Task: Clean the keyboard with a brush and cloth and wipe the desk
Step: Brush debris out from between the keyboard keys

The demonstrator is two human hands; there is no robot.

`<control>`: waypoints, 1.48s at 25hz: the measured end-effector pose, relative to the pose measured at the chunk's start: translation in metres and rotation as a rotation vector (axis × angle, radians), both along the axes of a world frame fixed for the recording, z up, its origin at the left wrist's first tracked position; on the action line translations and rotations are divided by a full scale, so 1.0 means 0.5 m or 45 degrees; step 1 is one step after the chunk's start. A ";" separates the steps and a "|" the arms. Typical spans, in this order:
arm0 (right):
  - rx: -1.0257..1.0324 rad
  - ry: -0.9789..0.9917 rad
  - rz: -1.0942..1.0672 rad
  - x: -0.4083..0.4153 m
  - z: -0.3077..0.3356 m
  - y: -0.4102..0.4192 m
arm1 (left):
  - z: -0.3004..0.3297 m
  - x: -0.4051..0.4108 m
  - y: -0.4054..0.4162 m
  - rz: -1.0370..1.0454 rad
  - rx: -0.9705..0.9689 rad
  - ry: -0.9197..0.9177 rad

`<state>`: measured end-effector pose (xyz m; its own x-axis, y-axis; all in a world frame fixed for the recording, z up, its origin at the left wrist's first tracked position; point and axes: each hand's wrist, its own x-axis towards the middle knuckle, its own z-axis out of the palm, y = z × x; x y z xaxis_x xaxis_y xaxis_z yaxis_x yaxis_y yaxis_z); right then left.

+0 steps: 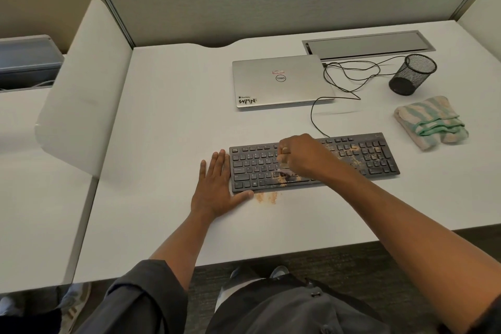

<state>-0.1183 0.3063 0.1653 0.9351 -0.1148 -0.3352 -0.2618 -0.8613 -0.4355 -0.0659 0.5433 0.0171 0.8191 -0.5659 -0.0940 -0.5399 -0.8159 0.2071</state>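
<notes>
Right hand (pixel 296 154) grips small brush (pixel 284 168), bristles on black keyboard (pixel 379 154) lower keys. Left hand (pixel 217 187) flat on white desk (pixel 168 122), touching keyboard's left edge. Tan crumbs (pixel 267 197), possibly sawdust, beside front edge. Striped cloth (pixel 431 122) folded far right.

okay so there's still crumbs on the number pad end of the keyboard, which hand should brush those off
Right. The right hand already grips the brush over the keyboard; the left hand lies flat, steadying its left end.
</notes>
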 end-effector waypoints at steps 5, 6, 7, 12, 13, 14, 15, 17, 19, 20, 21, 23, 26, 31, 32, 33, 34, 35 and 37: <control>0.180 -0.044 -0.089 0.004 0.017 0.010 | -0.003 0.001 0.000 0.000 0.001 -0.001; 0.199 -0.057 -0.088 0.004 0.022 0.013 | -0.004 0.002 0.001 0.001 0.002 0.001; 0.238 -0.068 -0.083 0.003 0.024 0.018 | -0.004 0.001 0.000 0.003 0.000 0.003; 0.152 -0.013 -0.031 0.001 0.005 0.031 | 0.000 0.001 0.000 0.000 -0.007 -0.001; 0.090 0.002 -0.028 0.003 0.005 0.025 | -0.001 0.000 0.000 -0.002 -0.005 0.003; 0.042 0.013 -0.032 0.006 0.008 0.019 | -0.002 0.000 0.000 -0.001 -0.006 0.004; 0.022 0.014 -0.041 0.009 0.011 0.013 | -0.002 0.001 0.000 0.001 -0.006 0.002; 0.099 -0.004 -0.052 0.013 0.018 0.012 | -0.002 0.001 0.001 0.003 -0.006 0.002; 0.230 -0.009 -0.052 0.014 0.017 0.022 | -0.004 0.002 0.000 0.004 -0.007 0.000; 0.244 -0.003 -0.038 0.012 0.013 0.025 | -0.004 0.001 0.000 0.005 -0.002 0.002; 0.218 0.006 -0.026 0.010 0.009 0.025 | -0.004 0.001 0.000 0.006 0.004 0.003; 0.104 0.011 -0.025 0.007 0.005 0.015 | -0.004 0.001 0.000 0.006 0.013 -0.002; -0.016 -0.034 -0.047 0.003 0.017 0.002 | -0.008 0.003 0.002 0.003 0.004 -0.004; 0.215 -0.093 -0.019 -0.015 0.007 0.040 | -0.006 0.002 0.000 0.003 0.007 -0.002; 0.222 -0.115 -0.068 -0.021 -0.002 0.044 | -0.005 0.002 0.000 0.003 0.021 -0.001; 0.193 -0.138 -0.125 -0.026 -0.010 0.042 | -0.004 0.002 0.000 0.003 0.031 0.002; 0.120 -0.162 -0.159 -0.030 -0.016 0.038 | -0.004 0.002 0.000 0.006 0.033 0.004; 0.046 -0.172 -0.182 -0.031 -0.022 0.031 | -0.005 0.002 0.001 0.008 0.031 0.003; 0.019 -0.223 -0.232 -0.030 -0.021 0.022 | -0.006 0.003 0.001 0.009 0.017 0.001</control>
<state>-0.1332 0.3175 0.1549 0.9434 -0.2830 -0.1728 -0.3316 -0.7998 -0.5004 -0.0644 0.5440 0.0141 0.8232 -0.5585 -0.1025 -0.5336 -0.8226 0.1966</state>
